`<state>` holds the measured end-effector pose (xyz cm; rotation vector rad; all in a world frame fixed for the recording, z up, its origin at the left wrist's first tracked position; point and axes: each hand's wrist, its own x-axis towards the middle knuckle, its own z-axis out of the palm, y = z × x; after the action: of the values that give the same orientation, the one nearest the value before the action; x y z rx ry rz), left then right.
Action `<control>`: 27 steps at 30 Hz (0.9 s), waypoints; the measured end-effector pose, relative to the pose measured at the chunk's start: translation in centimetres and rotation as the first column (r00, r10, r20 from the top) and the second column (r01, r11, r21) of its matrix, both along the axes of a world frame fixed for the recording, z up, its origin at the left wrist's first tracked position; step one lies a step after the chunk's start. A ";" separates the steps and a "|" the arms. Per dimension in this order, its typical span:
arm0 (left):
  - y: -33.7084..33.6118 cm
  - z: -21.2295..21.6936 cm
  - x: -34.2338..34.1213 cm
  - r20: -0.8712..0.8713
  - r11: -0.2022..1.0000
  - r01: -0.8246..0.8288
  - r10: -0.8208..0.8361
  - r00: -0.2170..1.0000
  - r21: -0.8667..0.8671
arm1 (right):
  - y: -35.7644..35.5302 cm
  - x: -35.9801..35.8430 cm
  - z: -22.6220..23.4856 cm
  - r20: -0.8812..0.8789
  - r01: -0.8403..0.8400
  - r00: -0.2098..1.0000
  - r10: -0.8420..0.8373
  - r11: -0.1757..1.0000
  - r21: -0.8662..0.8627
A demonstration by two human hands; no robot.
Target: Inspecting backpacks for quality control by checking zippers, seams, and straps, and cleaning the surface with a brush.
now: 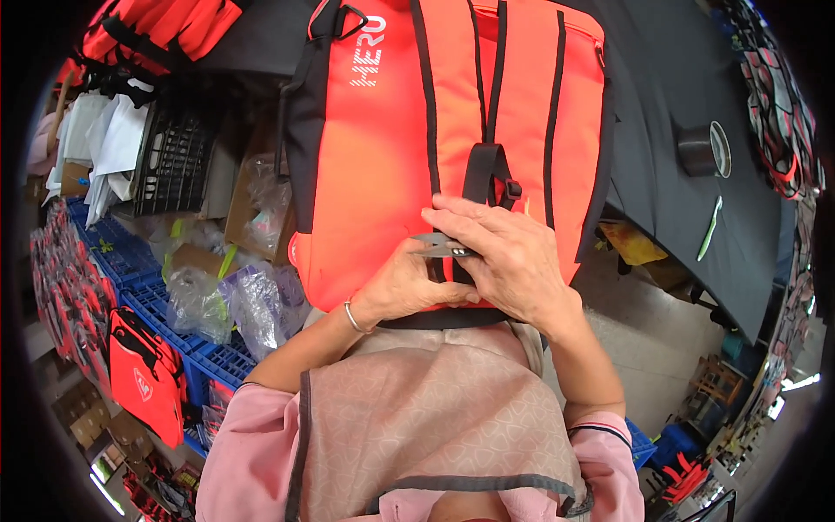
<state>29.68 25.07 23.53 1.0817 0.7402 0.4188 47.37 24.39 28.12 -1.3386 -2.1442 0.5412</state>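
Note:
A large orange-red backpack (pixel 374 200) with black trim lies in front of me, its shoulder straps (pixel 452 96) facing up. My left hand (pixel 404 283) is closed at the lower part of the bag, thumb and fingers around a black webbing strap (pixel 435 268). Over it, my right hand (pixel 517 261) holds small metal thread snips (pixel 439 246), the blades pointing left above my left fingers. A loop of black webbing (pixel 485 174) with a black plastic buckle (pixel 511 189) stands up just beyond my right fingers. My right palm hides part of the strap.
On the dark-covered table (pixel 648 165) at right are a roll of tape (pixel 709 150) and a green-and-white slim tool (pixel 711 228). Left of me stand blue plastic crates (pixel 165 317) with clear plastic bags (pixel 261 309), a black crate (pixel 174 161) and another red bag (pixel 143 378).

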 end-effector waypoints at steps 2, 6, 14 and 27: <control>-0.1 -0.3 -0.4 0.070 0.993 -0.013 0.022 0.997 -0.115 | -0.3 0.5 0.4 0.166 0.044 0.986 -0.033 0.997 -0.060; -0.1 -0.6 -1.3 0.103 0.880 -0.053 0.114 0.988 -0.472 | -2.6 2.4 0.5 0.133 0.207 0.973 -0.187 0.965 -0.159; -0.8 0.2 0.3 0.117 0.879 -0.148 0.223 0.968 -0.454 | -8.8 0.5 -0.2 -0.357 0.277 0.649 -0.672 0.645 -0.712; -1.7 -0.8 2.5 0.024 0.769 -0.210 0.245 0.969 0.604 | -7.3 0.4 0.0 -0.229 0.456 0.849 -0.477 0.879 -0.142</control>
<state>32.14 23.38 22.71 1.6169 0.8141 0.8808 47.74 17.09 28.10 -1.6655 -1.5244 0.5673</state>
